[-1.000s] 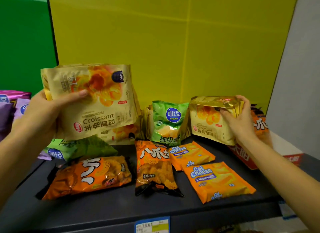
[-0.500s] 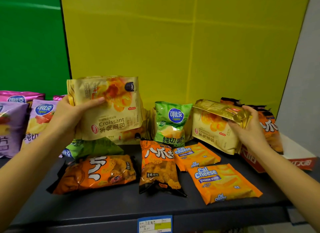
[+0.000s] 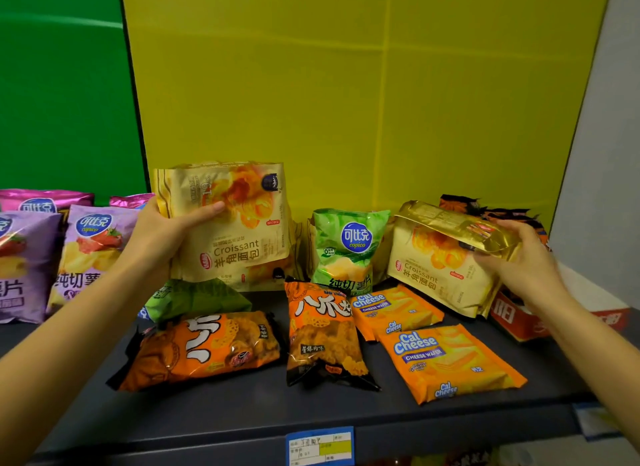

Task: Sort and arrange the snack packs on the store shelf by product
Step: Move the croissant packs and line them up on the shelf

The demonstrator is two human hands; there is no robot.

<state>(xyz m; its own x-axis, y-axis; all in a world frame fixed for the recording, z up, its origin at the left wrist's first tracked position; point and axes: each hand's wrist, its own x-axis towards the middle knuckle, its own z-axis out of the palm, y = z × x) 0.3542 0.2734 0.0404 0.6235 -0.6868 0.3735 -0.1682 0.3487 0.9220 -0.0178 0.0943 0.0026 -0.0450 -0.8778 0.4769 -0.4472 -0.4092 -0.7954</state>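
While our left hand (image 3: 157,238) clasps a croissant pack (image 3: 239,237) upright, our right hand (image 3: 519,257) pinches the top of a tilted second croissant pack (image 3: 440,275).

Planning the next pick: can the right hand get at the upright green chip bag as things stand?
Probably not yet. The right hand grips the top of a croissant pack that stands between it and the green chip bag. Once that pack is released, the bag's front looks open.
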